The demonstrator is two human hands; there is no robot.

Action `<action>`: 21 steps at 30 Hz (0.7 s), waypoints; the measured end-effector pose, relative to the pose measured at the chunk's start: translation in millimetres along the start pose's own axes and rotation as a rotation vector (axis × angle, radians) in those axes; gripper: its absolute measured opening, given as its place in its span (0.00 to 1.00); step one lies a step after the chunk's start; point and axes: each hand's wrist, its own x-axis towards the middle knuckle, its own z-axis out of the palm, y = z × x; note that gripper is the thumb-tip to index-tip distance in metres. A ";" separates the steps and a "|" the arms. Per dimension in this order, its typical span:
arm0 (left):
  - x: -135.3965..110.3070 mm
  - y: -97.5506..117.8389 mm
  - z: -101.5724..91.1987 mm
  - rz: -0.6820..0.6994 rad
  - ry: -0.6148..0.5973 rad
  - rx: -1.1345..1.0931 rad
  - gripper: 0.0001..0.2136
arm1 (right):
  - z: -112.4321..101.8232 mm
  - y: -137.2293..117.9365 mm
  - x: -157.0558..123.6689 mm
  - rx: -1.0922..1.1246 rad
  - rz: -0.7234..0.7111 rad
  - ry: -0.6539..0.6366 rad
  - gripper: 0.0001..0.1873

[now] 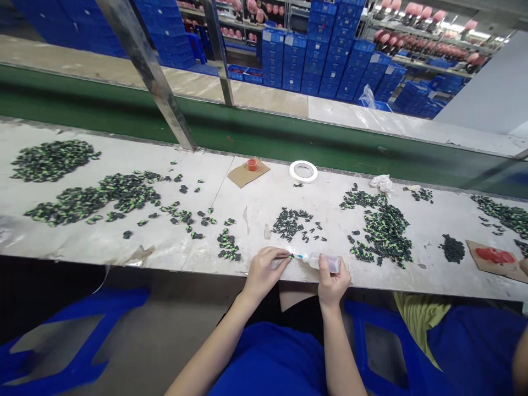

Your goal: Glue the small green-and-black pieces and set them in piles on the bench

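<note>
At the bench's front edge, my left hand (266, 268) pinches a small black part (292, 256) between thumb and fingertips. My right hand (333, 283) is wrapped around a clear squeeze bottle (315, 260), which lies nearly level. Its thin blue-green tip (300, 257) points left and comes close to the black part; whether they touch I cannot tell. Just beyond the hands lies a loose heap of small black parts (286, 223). A cluster of black-and-green parts (227, 245) sits left of my left hand, and a larger pile of them (386, 231) lies right of the bottle.
More black-and-green piles (53, 159) spread along the left of the white bench (198, 192). At the back are a tape roll (303, 172) and cardboard (241, 177) with a red cup (252, 164). A metal post (152, 77) rises behind. Someone sits at the right.
</note>
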 end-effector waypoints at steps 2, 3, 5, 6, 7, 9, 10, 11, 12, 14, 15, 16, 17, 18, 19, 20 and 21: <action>0.4 0.0 -0.2 -0.009 -0.010 -0.012 0.03 | -0.3 -0.6 0.1 -0.023 -0.030 -0.009 0.21; 0.8 0.0 -0.4 -0.013 -0.013 -0.014 0.03 | -0.2 -1.1 0.3 -0.029 -0.038 -0.013 0.21; 1.7 0.0 -1.0 -0.021 -0.016 -0.018 0.03 | 0.1 -2.1 0.8 -0.032 -0.043 -0.023 0.22; 2.2 0.1 -1.4 -0.024 -0.017 -0.020 0.03 | 0.4 -2.5 1.0 -0.031 -0.043 -0.027 0.22; 2.5 0.1 -1.6 -0.025 -0.017 -0.021 0.03 | 0.6 -2.8 1.2 -0.032 -0.042 -0.032 0.22; 2.7 0.1 -2.0 -0.029 -0.020 -0.023 0.03 | 0.9 -2.9 1.4 -0.033 -0.039 -0.037 0.22; 2.7 0.0 -2.1 -0.031 -0.022 -0.024 0.03 | 0.9 -2.6 1.4 -0.034 -0.038 -0.038 0.22; 2.6 -0.1 -2.1 -0.034 -0.022 -0.024 0.03 | 0.9 -2.3 1.4 -0.035 -0.037 -0.039 0.22; 2.5 -0.2 -2.0 -0.036 -0.023 -0.024 0.03 | 0.9 -2.0 1.4 -0.035 -0.035 -0.042 0.22; 2.4 -0.6 -1.9 -0.037 -0.027 -0.024 0.03 | 0.9 -1.5 1.5 -0.034 -0.030 -0.046 0.23; 2.4 -0.7 -1.8 -0.037 -0.028 -0.024 0.03 | 1.0 -1.3 1.5 -0.033 -0.027 -0.047 0.23; 2.5 -0.9 -1.7 -0.035 -0.028 -0.025 0.03 | 1.2 -1.3 1.6 -0.030 -0.024 -0.047 0.23; 2.6 -1.0 -1.6 -0.032 -0.029 -0.026 0.03 | 1.4 -1.4 1.6 -0.026 -0.020 -0.047 0.23; 2.8 -1.1 -1.6 -0.030 -0.030 -0.029 0.03 | 1.6 -1.6 1.7 -0.021 -0.016 -0.048 0.24; 2.9 -1.2 -1.5 -0.029 -0.030 -0.033 0.03 | 1.9 -1.8 1.7 -0.017 -0.012 -0.051 0.24; 3.1 -1.2 -1.5 -0.029 -0.031 -0.036 0.03 | 2.1 -2.1 1.8 -0.012 -0.009 -0.057 0.24; 3.1 -1.2 -1.5 -0.030 -0.033 -0.038 0.03 | 2.4 -2.3 1.8 -0.009 -0.006 -0.061 0.24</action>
